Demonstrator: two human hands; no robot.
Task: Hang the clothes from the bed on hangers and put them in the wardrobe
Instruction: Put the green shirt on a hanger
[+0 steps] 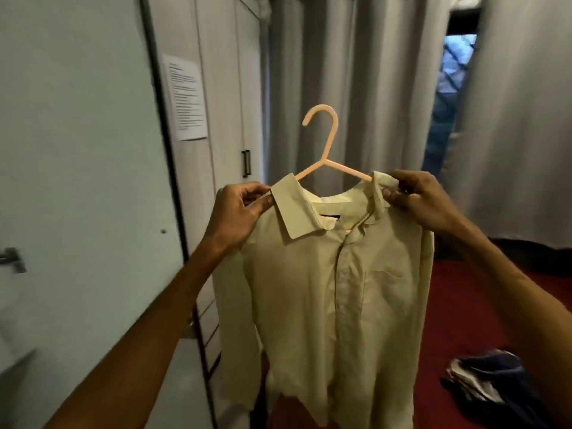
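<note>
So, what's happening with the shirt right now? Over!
Pinching the shirt by its collar: left hand, right hand. It sits on the pink hanger, hook free. Ahead, wardrobe doors look shut. More dark clothes wait lower right.

Dim indoor light; edges bowed, softly blurred; window [455, 57] glows blue.

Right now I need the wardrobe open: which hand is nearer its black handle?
Left. The left hand, pinching the shirt, sits just below the handle; the right hand is well off to its right.
</note>
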